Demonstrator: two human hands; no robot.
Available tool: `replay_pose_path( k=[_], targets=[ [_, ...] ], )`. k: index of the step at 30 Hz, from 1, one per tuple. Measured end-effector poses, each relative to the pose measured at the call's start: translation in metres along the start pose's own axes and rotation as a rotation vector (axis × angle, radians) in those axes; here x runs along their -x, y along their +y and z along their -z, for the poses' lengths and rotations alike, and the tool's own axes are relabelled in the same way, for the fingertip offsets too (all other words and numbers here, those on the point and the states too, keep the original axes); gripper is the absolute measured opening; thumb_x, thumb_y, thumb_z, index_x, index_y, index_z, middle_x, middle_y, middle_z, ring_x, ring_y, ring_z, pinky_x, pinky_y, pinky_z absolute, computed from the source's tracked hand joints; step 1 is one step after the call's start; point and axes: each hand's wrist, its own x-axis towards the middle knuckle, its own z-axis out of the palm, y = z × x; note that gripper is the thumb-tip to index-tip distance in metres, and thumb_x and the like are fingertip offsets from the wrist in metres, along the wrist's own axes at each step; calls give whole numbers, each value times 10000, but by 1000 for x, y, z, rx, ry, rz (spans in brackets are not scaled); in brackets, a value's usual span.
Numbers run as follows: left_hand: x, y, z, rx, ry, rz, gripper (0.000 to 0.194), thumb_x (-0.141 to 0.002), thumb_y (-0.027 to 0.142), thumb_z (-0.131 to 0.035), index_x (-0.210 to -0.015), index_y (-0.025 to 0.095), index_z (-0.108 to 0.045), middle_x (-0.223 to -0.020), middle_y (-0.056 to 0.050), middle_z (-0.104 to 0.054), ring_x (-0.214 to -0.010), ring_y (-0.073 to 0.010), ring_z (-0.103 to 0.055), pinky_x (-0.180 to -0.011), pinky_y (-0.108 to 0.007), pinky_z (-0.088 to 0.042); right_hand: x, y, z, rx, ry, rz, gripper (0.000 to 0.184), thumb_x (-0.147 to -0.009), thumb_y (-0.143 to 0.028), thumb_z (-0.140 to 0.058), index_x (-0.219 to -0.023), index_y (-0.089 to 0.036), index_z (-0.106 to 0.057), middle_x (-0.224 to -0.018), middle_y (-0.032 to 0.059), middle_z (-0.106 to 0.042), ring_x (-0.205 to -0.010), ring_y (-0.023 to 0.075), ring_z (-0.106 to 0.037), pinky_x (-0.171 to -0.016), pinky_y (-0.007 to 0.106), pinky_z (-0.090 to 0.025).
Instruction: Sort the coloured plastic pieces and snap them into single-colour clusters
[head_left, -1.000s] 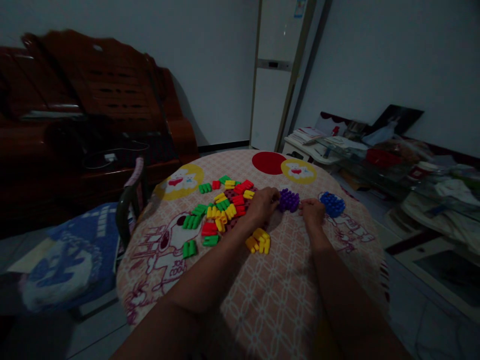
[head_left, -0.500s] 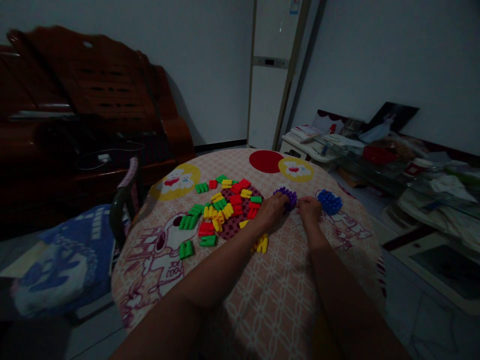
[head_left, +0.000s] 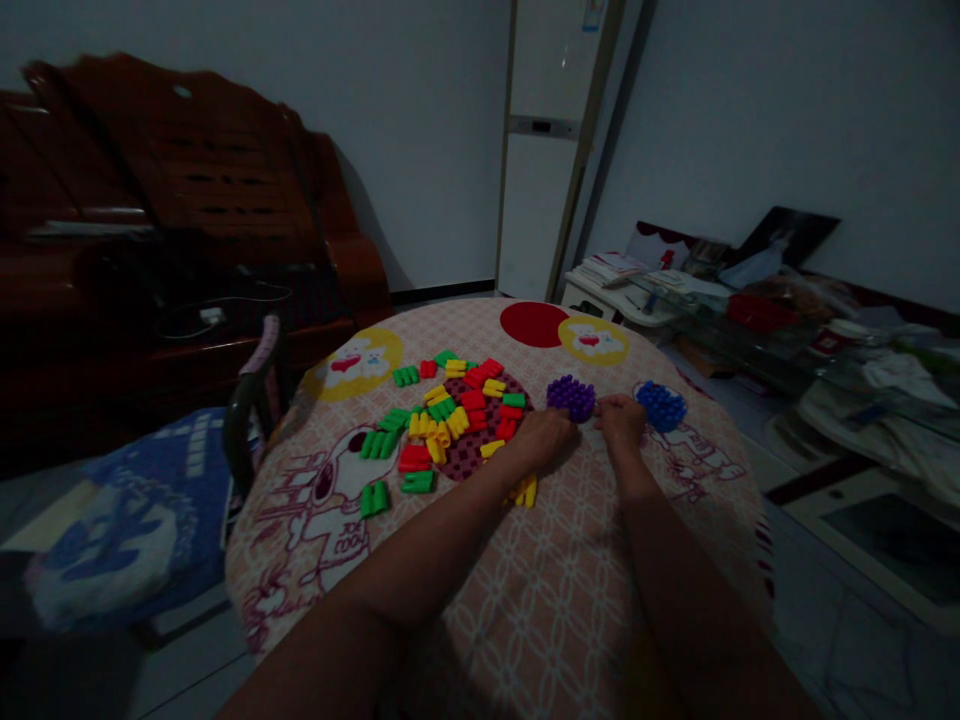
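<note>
A tight cluster of purple knobbed toy blocks [head_left: 571, 397] sits on the patterned tablecloth. At its near left edge is my left hand [head_left: 547, 436], fingers curled and mostly hidden from me. My right hand [head_left: 621, 420] is closed with its fingertips at the cluster's right side; whether they hold a small piece I cannot make out. Just beyond that hand lies a similar group of blue knobbed blocks [head_left: 661, 406]. Loose green blocks [head_left: 379, 444], red blocks [head_left: 472, 400] and yellow blocks [head_left: 456, 420] are scattered left of my left hand, some partly behind my forearm.
The round table [head_left: 517, 600] stands between a chair with a blue cloth [head_left: 142, 520] on the left and a cluttered glass-topped cabinet [head_left: 705, 310] on the right. Behind are a wooden bench [head_left: 202, 190] and a tall white cabinet-like unit [head_left: 540, 200].
My left hand has drawn back from over the purple cluster to its near edge, so more of the cluster shows. My right hand has barely moved.
</note>
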Motion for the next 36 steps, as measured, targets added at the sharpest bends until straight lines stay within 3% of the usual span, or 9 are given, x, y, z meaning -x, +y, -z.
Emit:
replay_pose_path(
  k=[7, 11, 15, 21, 24, 27, 32, 36],
  targets=[
    [3, 5, 8, 35, -1, 12, 335, -974, 266, -445, -1053, 152, -750, -1064, -142, -709, -1022, -268, -672, -767, -311, -521, 2, -2, 1, 3, 6, 0, 168, -629, -248, -545, -697, -180, -683, -576, 16, -664, -480, 162, -594, -444, 228, -390],
    [7, 0, 13, 97, 25, 22, 321, -960, 280, -466, -1001, 151, -757, -1037, -129, -732, -952, -239, -688, -770, -295, -521, 1, -1, 3, 15, -4, 8, 200, -641, -267, -544, -727, -173, -697, -572, 15, -667, -480, 165, -597, -451, 231, -396],
    [14, -30, 27, 129, 129, 110, 273, -889, 191, -533, -1039, 170, -760, -1035, -102, -751, -957, -224, -690, -824, -292, -513, 3, -5, 5, 11, -16, -5, 174, -633, -257, -552, -708, -178, -688, -573, 12, -668, -475, 162, -593, -446, 229, -393],
    [32, -87, 58, 72, 278, 451, 293, -905, 228, -526, -1073, 172, -759, -1048, -111, -757, -993, -241, -687, -848, -312, -510, 8, -13, 6, 31, 4, -31, 147, -632, -243, -562, -686, -176, -682, -564, 15, -662, -469, 166, -588, -453, 237, -399],
    [42, -107, 62, 26, 267, 602, 276, -891, 220, -534, -1041, 179, -761, -1048, -116, -755, -1012, -257, -681, -846, -322, -516, 8, -15, 6, 24, 9, -44, 162, -626, -229, -558, -700, -173, -690, -571, 14, -666, -470, 168, -593, -457, 239, -402],
    [48, -121, 56, 5, 226, 682, 318, -873, 229, -576, -1152, 186, -723, -1133, -112, -735, -1103, -258, -658, -908, -316, -512, 8, -14, 6, 9, 1, -39, 172, -624, -228, -548, -704, -170, -690, -579, 17, -668, -463, 166, -587, -446, 239, -391],
    [48, -127, 41, 50, 183, 583, 584, -870, 314, -645, -1430, 202, -522, -1396, -126, -604, -1272, -261, -583, -1023, -325, -481, 8, -11, 6, -15, -8, -14, 163, -611, -242, -561, -685, -169, -685, -568, 20, -664, -451, 161, -570, -425, 237, -370],
    [46, -120, 40, 93, 163, 486, 692, -854, 330, -683, -1492, 221, -438, -1475, -143, -539, -1316, -277, -556, -1062, -351, -464, 6, -8, 5, -32, -11, -5, 183, -626, -273, -577, -712, -166, -697, -577, 27, -673, -464, 164, -582, -419, 237, -374]
  ],
)
